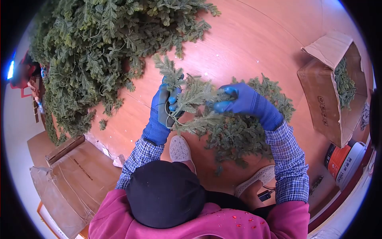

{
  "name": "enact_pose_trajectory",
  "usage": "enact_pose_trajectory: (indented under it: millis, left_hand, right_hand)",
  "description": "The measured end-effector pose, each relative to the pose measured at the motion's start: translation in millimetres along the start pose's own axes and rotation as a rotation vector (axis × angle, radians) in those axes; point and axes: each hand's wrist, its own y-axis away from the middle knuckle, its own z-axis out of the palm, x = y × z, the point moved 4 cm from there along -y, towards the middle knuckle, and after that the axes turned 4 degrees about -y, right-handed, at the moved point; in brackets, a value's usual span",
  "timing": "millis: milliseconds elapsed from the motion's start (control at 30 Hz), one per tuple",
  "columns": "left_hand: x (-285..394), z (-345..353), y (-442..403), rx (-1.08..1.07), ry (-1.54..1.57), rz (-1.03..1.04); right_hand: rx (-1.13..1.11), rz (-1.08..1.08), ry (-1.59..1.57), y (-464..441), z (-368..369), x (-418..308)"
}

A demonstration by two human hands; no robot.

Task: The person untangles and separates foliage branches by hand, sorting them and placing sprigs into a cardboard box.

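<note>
My left hand (170, 103), in a blue coated glove, is closed around the stem of an artificial pine branch (191, 99). Green sprigs stick out above and to the right of that hand, and a pale thin stem loops below it. My right hand (234, 99), gloved the same way, pinches the needled tips at the branch's right side; its fingers are slightly blurred. Beneath my right hand and forearm, a smaller heap of green sprigs (238, 135) lies on the reddish-brown floor.
A large pile of artificial greenery (95, 59) fills the upper left. At the right, an open cardboard box (322, 99) has sprigs inside, with a white and orange bucket (346, 163) below it. Another cardboard box (75, 183) stands at lower left. Two shoes (181, 149) are near the heap.
</note>
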Motion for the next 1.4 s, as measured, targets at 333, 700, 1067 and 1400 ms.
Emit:
enact_pose_trajectory:
  millis: [333,700,1067,1400]
  left_hand:
    - [-6,18,4,0.003,-0.002,-0.016]
    - [-4,18,7,0.169,-0.57,0.2]
    - [0,24,3,0.487,-0.522,0.225]
    - [-12,27,-1,0.028,-0.251,0.094]
  right_hand:
    - [0.452,-0.571,0.823,34,18,-37]
    - [0.278,-0.342,1.136,7,42,-34]
    - [0.189,-0.323,0.019,-5,54,4]
    - [-0.223,-0.237,-0.11,2,31,24]
